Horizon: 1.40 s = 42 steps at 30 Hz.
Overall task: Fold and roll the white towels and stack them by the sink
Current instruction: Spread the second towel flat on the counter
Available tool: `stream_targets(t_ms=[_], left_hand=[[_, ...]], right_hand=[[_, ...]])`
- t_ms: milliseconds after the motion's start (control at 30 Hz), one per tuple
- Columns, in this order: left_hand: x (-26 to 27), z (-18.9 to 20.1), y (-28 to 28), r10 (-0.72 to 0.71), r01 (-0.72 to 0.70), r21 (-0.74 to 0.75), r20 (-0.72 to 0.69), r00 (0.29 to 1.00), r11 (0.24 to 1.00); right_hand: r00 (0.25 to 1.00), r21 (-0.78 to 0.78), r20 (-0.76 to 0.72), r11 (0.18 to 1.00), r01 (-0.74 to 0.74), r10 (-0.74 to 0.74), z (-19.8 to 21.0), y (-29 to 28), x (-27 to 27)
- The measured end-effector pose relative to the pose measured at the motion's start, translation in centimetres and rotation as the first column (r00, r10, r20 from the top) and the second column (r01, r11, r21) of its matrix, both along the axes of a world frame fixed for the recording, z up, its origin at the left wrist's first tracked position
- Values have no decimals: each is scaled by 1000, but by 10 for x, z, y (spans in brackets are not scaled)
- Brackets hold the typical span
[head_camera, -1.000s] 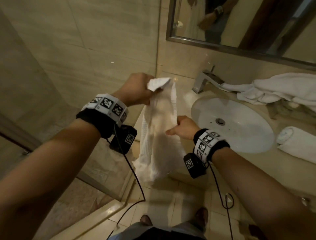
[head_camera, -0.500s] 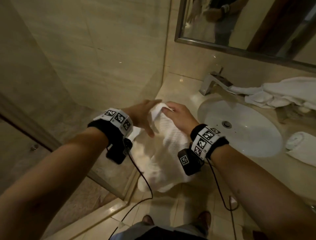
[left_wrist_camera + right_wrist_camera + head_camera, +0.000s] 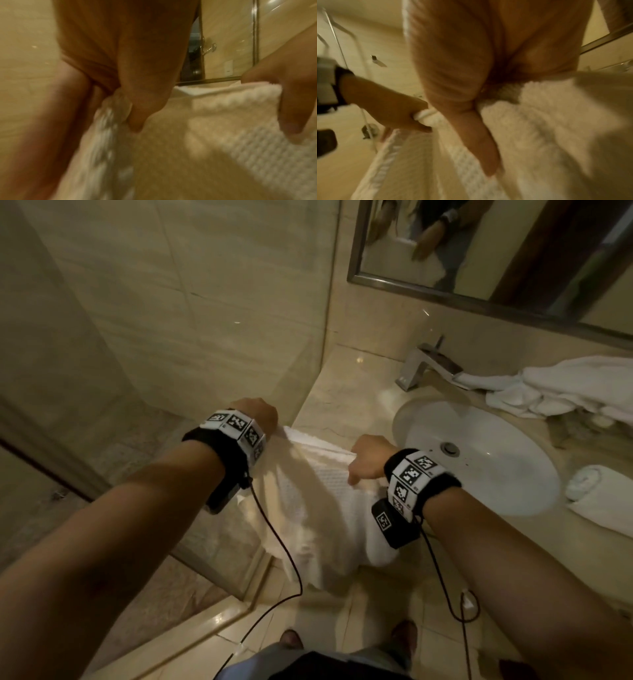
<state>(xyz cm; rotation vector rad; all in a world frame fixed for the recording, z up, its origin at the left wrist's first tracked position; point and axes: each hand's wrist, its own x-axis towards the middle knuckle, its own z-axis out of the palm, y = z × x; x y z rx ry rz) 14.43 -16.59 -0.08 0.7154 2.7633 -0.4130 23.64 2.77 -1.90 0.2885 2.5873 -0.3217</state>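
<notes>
A white waffle-weave towel (image 3: 318, 494) is stretched by its top edge over the left end of the beige counter (image 3: 346, 392), and its lower part hangs off the front toward the floor. My left hand (image 3: 262, 417) pinches the towel's left top corner (image 3: 118, 106). My right hand (image 3: 368, 462) pinches the right top corner (image 3: 501, 93), about a hand's width left of the white sink (image 3: 479, 460). The left hand (image 3: 399, 108) also shows in the right wrist view, the right hand (image 3: 291, 94) in the left wrist view.
A rolled white towel (image 3: 603, 498) lies on the counter right of the sink. A heap of loose white towels (image 3: 561, 388) lies behind it, beside the chrome tap (image 3: 424, 364). A glass shower screen (image 3: 171, 337) stands at the left, a mirror (image 3: 479, 248) above.
The towel, held up bunched in the air a second ago, has come down onto the counter edge. My hands met at its top, then parted, spreading the top edge wide.
</notes>
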Motion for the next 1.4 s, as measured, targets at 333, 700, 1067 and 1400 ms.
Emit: stream_targets(t_ms=[333, 700, 1067, 1400], left_hand=[[-13, 13, 16, 251, -259, 314, 68, 966, 913], [-32, 4, 27, 154, -143, 755, 56, 986, 639], [-95, 9, 53, 275, -256, 750, 102, 956, 610], [-158, -3, 102, 375, -387, 589, 150, 915, 709]], right_hand=[[916, 129, -226, 922, 366, -333, -11, 34, 0], [833, 290, -328, 792, 538, -445, -27, 54, -7], [590, -340, -382, 702, 626, -711, -43, 67, -40], [596, -425, -460, 752, 503, -659, -51, 104, -134]])
